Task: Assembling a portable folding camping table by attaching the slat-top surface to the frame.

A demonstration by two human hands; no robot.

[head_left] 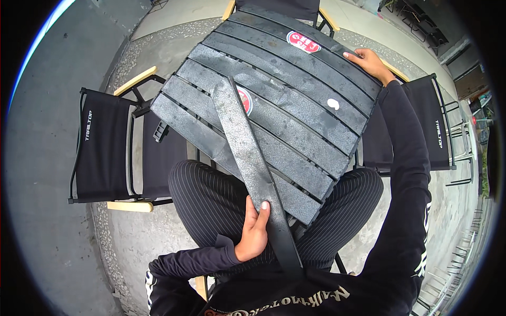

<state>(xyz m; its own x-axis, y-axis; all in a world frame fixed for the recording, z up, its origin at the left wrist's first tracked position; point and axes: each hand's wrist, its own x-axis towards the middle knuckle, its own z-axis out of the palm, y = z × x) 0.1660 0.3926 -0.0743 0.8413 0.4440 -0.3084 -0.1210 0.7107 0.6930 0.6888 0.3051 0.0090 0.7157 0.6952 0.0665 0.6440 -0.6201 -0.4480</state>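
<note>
A black slatted folding tabletop [316, 113] lies tilted in front of me, its near corner between my knees. One long black slat [245, 150] runs slantwise over it, from the middle of the top toward my lap. My left hand [254, 231] is closed round the near part of this slat, thumb on its upper face. At the far right edge of the tabletop my right hand [373, 64] grips the rim, with the fingers partly hidden. A red and white sticker [303, 42] is on the far slats; a second one [244, 101] is partly covered by the loose slat.
Black folding chairs with light wooden arms stand around: one at the left [105, 147], one at the right [424, 124] and one at the far side [279, 6]. A grey wall [58, 68] rises at the left. A black bracket [160, 131] sticks out below the tabletop's left corner.
</note>
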